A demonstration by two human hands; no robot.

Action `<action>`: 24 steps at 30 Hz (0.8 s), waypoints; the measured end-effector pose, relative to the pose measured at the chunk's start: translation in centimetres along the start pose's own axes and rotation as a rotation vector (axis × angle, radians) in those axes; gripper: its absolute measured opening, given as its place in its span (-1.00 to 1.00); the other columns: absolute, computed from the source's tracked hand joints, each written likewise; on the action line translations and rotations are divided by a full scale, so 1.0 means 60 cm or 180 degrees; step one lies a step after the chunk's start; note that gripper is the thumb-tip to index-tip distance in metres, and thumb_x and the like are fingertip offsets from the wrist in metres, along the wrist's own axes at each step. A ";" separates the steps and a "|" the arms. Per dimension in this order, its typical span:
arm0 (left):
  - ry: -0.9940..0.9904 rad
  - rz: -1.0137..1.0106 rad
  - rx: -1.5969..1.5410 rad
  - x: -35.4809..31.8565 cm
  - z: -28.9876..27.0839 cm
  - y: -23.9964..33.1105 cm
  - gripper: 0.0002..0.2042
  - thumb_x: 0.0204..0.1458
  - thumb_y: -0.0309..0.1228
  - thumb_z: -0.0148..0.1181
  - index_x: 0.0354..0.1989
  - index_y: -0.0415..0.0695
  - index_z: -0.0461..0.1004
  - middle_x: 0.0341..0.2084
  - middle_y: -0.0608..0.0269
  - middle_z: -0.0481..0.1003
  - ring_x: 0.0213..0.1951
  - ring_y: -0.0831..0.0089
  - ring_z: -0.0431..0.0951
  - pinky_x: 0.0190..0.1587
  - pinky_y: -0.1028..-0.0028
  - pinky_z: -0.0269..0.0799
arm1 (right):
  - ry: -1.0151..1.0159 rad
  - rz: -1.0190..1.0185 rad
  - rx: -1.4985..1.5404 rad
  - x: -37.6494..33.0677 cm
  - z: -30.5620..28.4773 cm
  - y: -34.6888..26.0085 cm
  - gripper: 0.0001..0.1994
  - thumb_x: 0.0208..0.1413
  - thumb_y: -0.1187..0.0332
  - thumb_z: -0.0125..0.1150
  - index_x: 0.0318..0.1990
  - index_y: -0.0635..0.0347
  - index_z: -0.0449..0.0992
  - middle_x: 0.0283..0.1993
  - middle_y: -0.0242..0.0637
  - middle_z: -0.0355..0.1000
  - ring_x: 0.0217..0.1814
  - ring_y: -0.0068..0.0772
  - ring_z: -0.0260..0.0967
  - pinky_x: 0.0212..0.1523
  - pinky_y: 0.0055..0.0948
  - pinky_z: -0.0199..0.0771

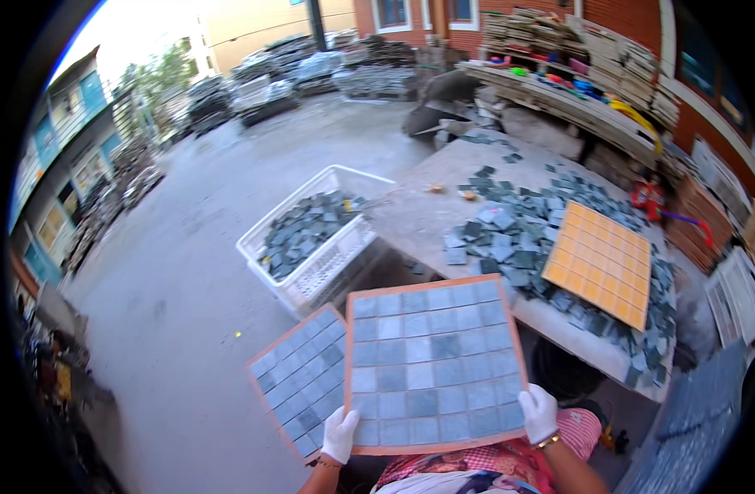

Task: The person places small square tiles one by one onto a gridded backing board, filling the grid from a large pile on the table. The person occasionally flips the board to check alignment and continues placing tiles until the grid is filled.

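Between my two gloved hands is a square orange-edged tray (519, 325) filled with rows of grey-blue stone tiles (419, 346). My left hand (340, 434), in a white glove, grips its lower left edge. On the lower right edge, my right hand (539, 413) is closed around the rim, a gold band at the wrist. A second tray of set tiles (299, 383) sits lower, partly hidden behind the held one at its left. My lap and patterned red clothing show just beneath the held tray.
A white plastic crate (312, 276) of loose tiles stands beyond the trays. On the table (410, 202) at right lie scattered grey tiles (509, 235) and an empty yellow-orange grid tray (601, 263). Stone stacks (377, 70) line the yard's far side; a bench (571, 103) holds colourful items.
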State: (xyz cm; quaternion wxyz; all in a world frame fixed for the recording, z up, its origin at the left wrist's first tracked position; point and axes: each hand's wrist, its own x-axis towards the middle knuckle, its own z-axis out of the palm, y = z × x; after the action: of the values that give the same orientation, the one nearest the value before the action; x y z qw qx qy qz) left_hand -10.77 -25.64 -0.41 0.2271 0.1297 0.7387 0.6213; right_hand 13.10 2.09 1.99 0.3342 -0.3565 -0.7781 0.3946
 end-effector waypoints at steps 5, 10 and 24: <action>0.1132 -0.0305 0.0303 -0.063 -0.171 -0.115 -0.76 0.12 -0.36 -0.01 -0.49 -0.27 0.43 -0.59 0.46 0.34 -0.47 0.64 0.28 -0.43 0.46 0.23 | -0.1488 -0.0299 -0.0358 0.067 0.222 -0.027 -0.64 0.17 0.06 0.05 -0.38 0.20 0.49 -0.46 0.09 0.44 -0.36 0.18 0.42 -0.36 0.02 0.35; 0.1757 -0.0208 0.0299 -0.093 -0.259 -0.191 -0.68 0.19 -0.25 0.01 -0.56 -0.19 0.39 -0.61 0.48 0.30 -0.49 0.64 0.25 -0.45 0.45 0.20 | -0.2357 -0.0646 -0.0802 0.085 0.407 -0.056 -0.52 0.21 -0.10 -0.09 -0.37 0.18 0.46 -0.44 0.08 0.48 -0.36 0.22 0.43 -0.29 0.08 0.38; 0.1267 -0.1035 0.3689 -0.041 -0.309 -0.241 -0.41 0.22 0.04 -0.31 -0.56 -0.19 0.49 -0.55 -0.15 0.49 -0.39 -0.19 0.49 -0.33 -0.01 0.34 | -0.3569 -0.1294 -0.2121 0.143 0.460 -0.085 -0.62 0.19 -0.01 0.01 -0.35 0.11 0.54 -0.42 -0.14 0.56 -0.33 -0.08 0.55 -0.30 -0.14 0.51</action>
State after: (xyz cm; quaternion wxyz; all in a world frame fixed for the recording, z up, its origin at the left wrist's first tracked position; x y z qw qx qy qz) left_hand -16.58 -45.55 -11.79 0.0698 -0.0002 0.9935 0.0903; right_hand -14.99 -3.47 -4.45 -0.1795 -0.0288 -0.9651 0.1885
